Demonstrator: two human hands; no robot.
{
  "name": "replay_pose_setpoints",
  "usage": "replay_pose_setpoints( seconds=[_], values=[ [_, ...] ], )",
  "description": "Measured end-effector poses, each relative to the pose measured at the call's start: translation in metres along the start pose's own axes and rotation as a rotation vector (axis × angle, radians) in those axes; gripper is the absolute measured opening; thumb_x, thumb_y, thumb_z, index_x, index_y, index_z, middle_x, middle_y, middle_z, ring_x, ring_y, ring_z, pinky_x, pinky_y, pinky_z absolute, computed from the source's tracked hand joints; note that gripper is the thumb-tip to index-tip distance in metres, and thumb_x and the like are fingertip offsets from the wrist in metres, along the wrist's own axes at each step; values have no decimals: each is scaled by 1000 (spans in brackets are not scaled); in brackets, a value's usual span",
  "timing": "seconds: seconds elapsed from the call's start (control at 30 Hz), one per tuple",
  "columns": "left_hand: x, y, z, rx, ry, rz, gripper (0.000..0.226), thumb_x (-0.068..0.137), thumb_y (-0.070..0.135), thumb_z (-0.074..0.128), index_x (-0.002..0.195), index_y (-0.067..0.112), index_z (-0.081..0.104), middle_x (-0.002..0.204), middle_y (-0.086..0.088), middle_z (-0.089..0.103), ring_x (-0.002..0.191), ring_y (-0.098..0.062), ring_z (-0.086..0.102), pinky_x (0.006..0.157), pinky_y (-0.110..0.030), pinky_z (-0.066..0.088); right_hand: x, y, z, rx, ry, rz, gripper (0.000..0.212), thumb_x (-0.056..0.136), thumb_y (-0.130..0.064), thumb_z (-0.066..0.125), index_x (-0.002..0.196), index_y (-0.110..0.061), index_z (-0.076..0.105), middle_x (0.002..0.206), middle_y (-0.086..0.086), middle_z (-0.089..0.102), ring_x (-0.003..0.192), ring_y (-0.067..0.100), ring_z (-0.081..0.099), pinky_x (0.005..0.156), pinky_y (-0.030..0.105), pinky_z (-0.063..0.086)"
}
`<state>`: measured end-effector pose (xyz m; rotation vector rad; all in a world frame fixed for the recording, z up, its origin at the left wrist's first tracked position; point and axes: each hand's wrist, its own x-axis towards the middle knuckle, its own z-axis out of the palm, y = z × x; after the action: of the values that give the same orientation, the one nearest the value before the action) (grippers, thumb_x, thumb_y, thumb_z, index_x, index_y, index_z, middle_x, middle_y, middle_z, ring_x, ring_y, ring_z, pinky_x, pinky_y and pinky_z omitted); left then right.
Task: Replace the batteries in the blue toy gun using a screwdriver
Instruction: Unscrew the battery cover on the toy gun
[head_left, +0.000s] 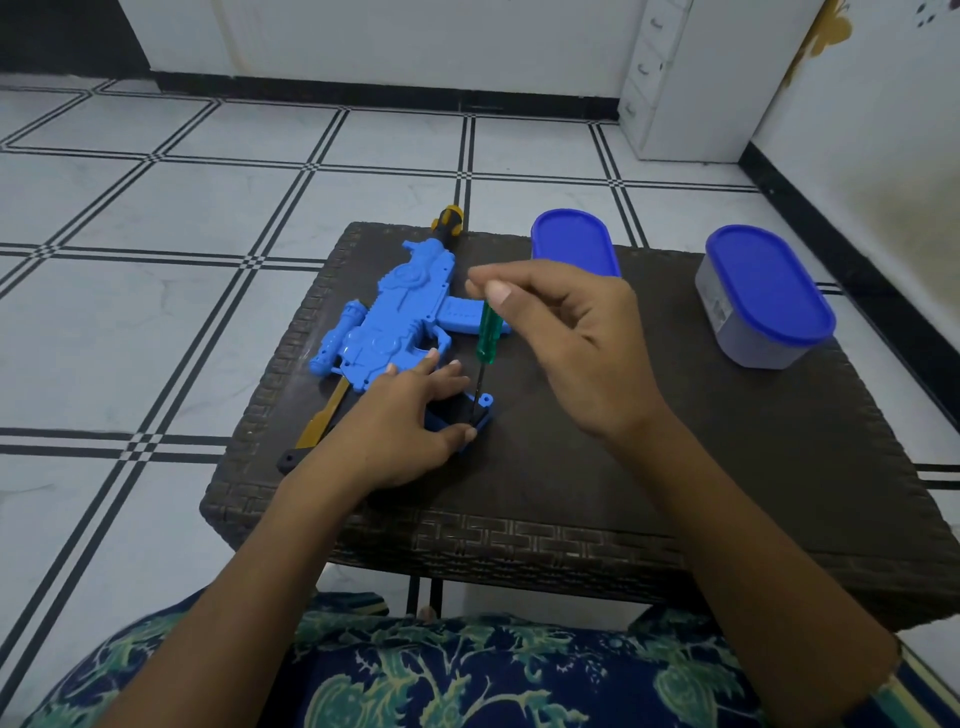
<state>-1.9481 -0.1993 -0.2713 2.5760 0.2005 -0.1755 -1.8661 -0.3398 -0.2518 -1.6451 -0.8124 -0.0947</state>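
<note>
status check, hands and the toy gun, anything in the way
Right hand pinches green screwdriver upright, tip down at blue toy gun grip base. Left hand holds the grip. Back container and right container, blue-lidded, clear of the work.

The left hand (410, 421) mostly hides the grip of the toy gun (395, 306); the screwdriver (488, 332) tip is indistinct.

Right hand (566, 343) pinches the top of the green screwdriver (491, 332), which stands upright with its tip down in the blue toy gun (395, 312) handle. Left hand (410, 431) grips the handle right beside the tip. One blue-lidded tub (574, 241) sits just behind the right hand, and a second tub (769, 296) is well off to its right.
</note>
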Motion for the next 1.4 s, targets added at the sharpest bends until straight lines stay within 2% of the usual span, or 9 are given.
replay_pose_setpoints(
  seconds=[0.1,0.23,0.37,0.5,0.6,0.77,1.0,1.27,1.4],
  values=[
    [-1,2,-1,1,8,-9,55,90,32,61,141,27,41,156,14,19,144,-7,7,115,-30,6,0,0,3,-64,23,-62,16,82,-25,76,97,-18,77,93,-2,67,99,20,60,71,33,56],
    [-1,3,-2,7,-3,-16,58,90,32,60,143,27,39,156,14,18,144,-8,7,115,-31,5,4,0,0,-62,27,-55,19,83,-12,75,102,-12,76,93,1,73,88,17,66,72,19,50],
    [0,3,-2,5,-14,-13,58,90,33,61,143,28,39,156,15,19,144,-8,8,116,-32,5,3,-1,-2,9,-8,3,21,89,-5,62,108,-6,72,100,2,75,99,11,69,85,33,57],
    [-1,4,-2,5,-13,-26,57,90,32,60,143,28,39,156,16,17,144,-8,7,115,-31,6,0,-1,2,-36,18,-29,15,85,-20,74,99,-16,75,94,-4,69,98,13,61,71,24,54],
    [-2,3,-2,-3,-4,-16,57,90,32,61,143,28,39,156,15,18,144,-6,7,115,-30,5,2,1,2,-67,54,-73,16,82,-15,76,98,-12,76,92,2,70,90,15,64,70,21,53],
    [-2,3,-2,-9,-8,-22,57,90,32,61,143,31,39,155,17,19,144,-6,6,115,-30,4,3,0,-3,21,14,39,20,89,-2,63,107,-5,72,100,4,75,97,11,70,85,31,58],
    [5,4,5,-79,11,-96,55,87,26,64,138,31,46,158,7,17,146,-19,10,119,-37,12,-2,-3,6,97,-20,13,18,86,-9,72,103,-11,75,96,6,69,90,14,64,68,28,57],
    [11,1,5,-113,8,-113,56,84,21,67,136,29,48,156,7,25,145,-9,14,113,-27,20,-5,2,-8,110,-11,70,20,92,-6,62,109,-9,73,102,2,74,98,25,68,78,38,58],
    [10,3,4,-84,4,-121,57,86,23,66,138,30,45,158,6,18,145,-13,16,113,-30,21,-6,0,-1,113,16,24,20,78,-12,79,98,-11,75,96,6,69,94,20,64,66,24,53]
  ],
)
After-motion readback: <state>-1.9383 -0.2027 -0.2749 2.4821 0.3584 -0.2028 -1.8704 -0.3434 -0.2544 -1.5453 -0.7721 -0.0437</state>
